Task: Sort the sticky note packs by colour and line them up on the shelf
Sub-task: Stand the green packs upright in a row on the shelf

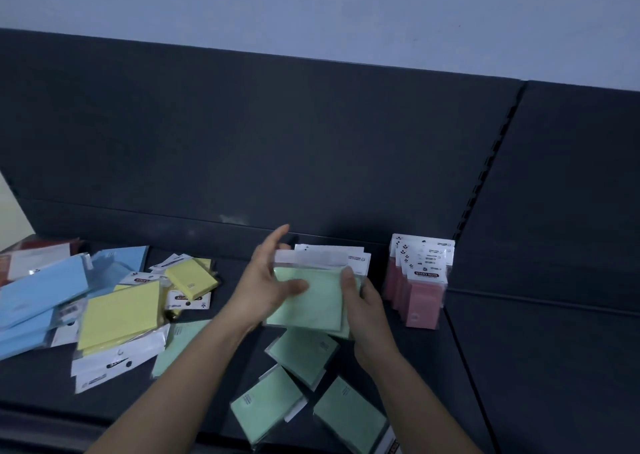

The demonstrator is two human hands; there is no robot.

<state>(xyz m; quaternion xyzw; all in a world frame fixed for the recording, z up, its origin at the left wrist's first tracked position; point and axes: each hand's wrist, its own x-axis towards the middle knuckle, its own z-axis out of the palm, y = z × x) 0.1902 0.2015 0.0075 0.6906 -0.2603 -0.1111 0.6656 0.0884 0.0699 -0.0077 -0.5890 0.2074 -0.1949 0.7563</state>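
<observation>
Four loose green packs [303, 353] are counted lying flat on the shelf [519, 367], to the left of the pink row [420, 280] and nearer the viewer. One of them is partly covered by the yellow packs [119, 315]. The pink row is stood upright against the back panel [277, 142]. At least four header cards are made out in it, but an exact count cannot be determined. Just left of the pink row, a green stack [311, 301] is held upright between both hands, with at least two header cards visible at its top. The left hand [258, 291] is closed on its left edge, with the thumb laid across the face and the fingers [278, 239] behind. The right hand [367, 304] is clamped on its right edge, thumb in front. Further left of the pink row, two yellow packs and at least three blue packs [41, 291] are heaped loosely and overlap.
</observation>
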